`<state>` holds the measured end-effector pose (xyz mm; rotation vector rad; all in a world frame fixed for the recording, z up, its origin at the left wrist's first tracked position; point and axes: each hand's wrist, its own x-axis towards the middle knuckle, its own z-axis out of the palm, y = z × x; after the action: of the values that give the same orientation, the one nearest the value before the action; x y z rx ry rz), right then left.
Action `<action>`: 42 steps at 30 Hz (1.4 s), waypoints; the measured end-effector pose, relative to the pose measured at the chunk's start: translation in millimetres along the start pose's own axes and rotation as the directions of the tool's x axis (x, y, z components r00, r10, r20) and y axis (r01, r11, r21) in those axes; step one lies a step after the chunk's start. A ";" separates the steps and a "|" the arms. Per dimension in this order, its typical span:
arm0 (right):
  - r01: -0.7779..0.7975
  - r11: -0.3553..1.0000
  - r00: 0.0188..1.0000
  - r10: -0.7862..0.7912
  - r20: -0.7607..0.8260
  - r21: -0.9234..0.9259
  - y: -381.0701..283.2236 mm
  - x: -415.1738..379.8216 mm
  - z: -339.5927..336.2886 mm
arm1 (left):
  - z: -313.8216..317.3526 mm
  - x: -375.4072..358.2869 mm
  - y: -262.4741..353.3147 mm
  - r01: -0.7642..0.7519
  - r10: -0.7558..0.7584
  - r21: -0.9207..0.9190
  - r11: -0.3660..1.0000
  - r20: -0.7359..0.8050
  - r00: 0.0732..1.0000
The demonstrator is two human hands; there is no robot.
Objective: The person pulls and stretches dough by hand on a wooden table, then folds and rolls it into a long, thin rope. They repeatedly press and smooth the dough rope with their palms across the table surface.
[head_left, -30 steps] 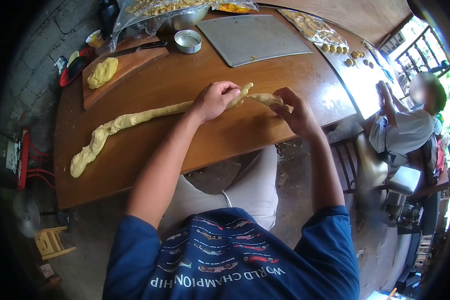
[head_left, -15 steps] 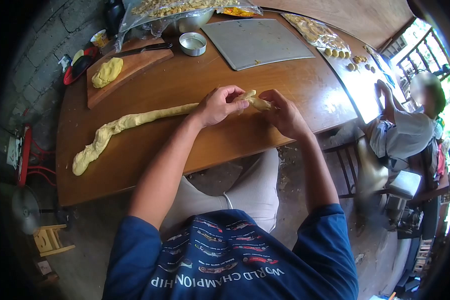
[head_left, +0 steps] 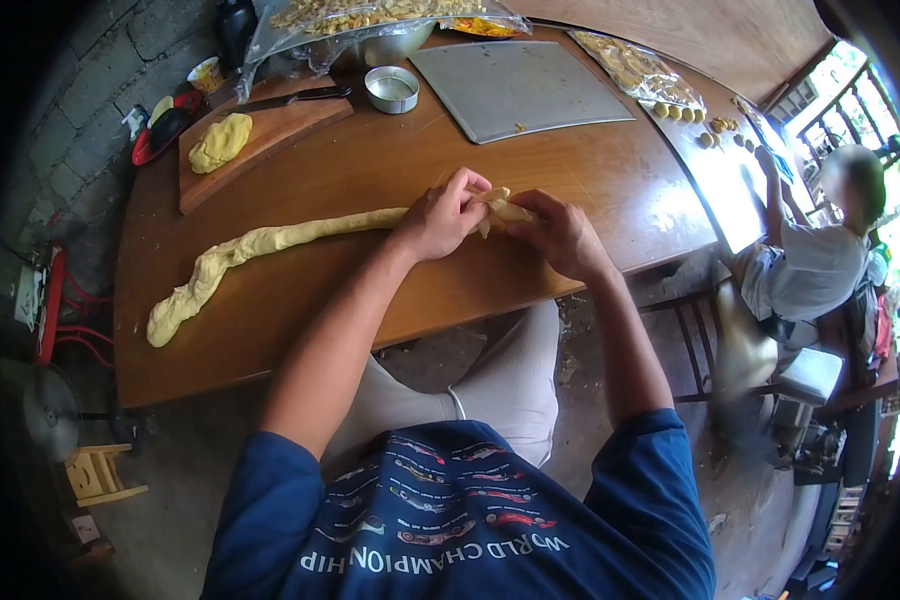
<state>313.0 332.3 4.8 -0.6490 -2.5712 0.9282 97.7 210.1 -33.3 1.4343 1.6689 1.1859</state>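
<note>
A long, uneven rope of pale yellow dough (head_left: 270, 240) stretches over the wooden table (head_left: 350, 290), thick and lumpy at its left end. My left hand (head_left: 447, 215) is closed round the rope's right end, fingers pinching it. Close beside it, my right hand (head_left: 560, 235) is closed on the same end, thumb and fingers bent inward. Between the two hands a small torn-looking bit of dough (head_left: 495, 203) shows. The fingers partly hide the dough there.
A cutting board (head_left: 270, 140) bears a dough lump (head_left: 220, 143) and a knife (head_left: 295, 98). Behind stand a round tin (head_left: 392, 90), a metal tray (head_left: 520, 90) and a bag of pieces (head_left: 370, 15). At right, a person (head_left: 815, 250) sits by small dough balls (head_left: 680, 112).
My right hand has moved slightly left, closer to my left hand, covering more of the dough end. The seated person's hand has shifted up toward the balls.
</note>
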 end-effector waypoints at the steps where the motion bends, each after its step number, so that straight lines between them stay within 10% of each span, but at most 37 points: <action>1: -0.016 1.000 0.999 0.017 -0.038 0.023 -1.0 0.6 1.7 | -2.2 -1.4 4.0 0.113 -0.113 -0.012 0.994 0.019 0.993; 10: -0.098 0.960 0.955 0.165 -0.245 0.262 -0.9 17.7 39.2 | 5.6 -4.1 -12.5 -0.223 0.221 -0.013 0.975 -0.072 0.973; 16: -0.149 0.890 0.970 0.216 -0.111 0.431 -15.3 18.2 39.9 | -1.3 -0.4 -8.1 -0.073 0.089 -0.517 0.853 0.006 0.996; 19: -0.141 0.946 0.968 0.194 -0.162 0.291 -23.7 13.8 46.7 | 0.1 6.3 -7.2 0.016 -0.021 -0.311 0.950 -0.012 1.000; 26: 0.083 0.976 0.988 -0.054 -0.144 0.203 -26.8 18.5 40.8 | 2.0 1.0 -12.5 -0.068 0.037 -0.453 0.889 -0.076 0.996; 29: -0.058 0.945 0.998 0.053 0.026 0.322 -23.8 30.2 33.1 | 3.7 -2.7 -14.8 -0.159 0.059 -0.536 0.829 -0.199 0.978; 32: 0.028 0.810 0.987 0.071 -0.145 0.586 -14.7 39.6 33.6 | -10.3 -22.2 6.7 -0.128 0.111 -0.381 0.916 -0.065 0.992; 34: -0.060 0.697 0.977 0.189 -0.102 0.715 -38.5 38.6 33.2 | -3.5 -32.5 28.7 -0.152 0.175 0.288 0.946 -0.057 0.983; 37: -0.024 0.284 0.947 0.315 -0.070 0.958 -40.9 42.3 55.4 | 8.9 -26.1 24.5 -0.085 0.168 0.332 0.940 -0.230 0.958; 40: -0.032 0.422 0.957 0.275 -0.094 0.906 -37.2 29.6 50.1 | -3.7 -22.0 6.2 -0.012 0.099 0.331 0.944 -0.248 0.964; 42: 0.047 0.930 0.978 0.030 -0.205 0.364 -11.2 19.4 39.0 | -11.2 -25.5 -6.1 -0.154 0.232 0.587 0.795 -0.060 0.971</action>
<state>275.8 314.8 -13.5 -0.5884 -2.1368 1.2283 90.5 182.7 -36.8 1.9718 2.1372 0.9167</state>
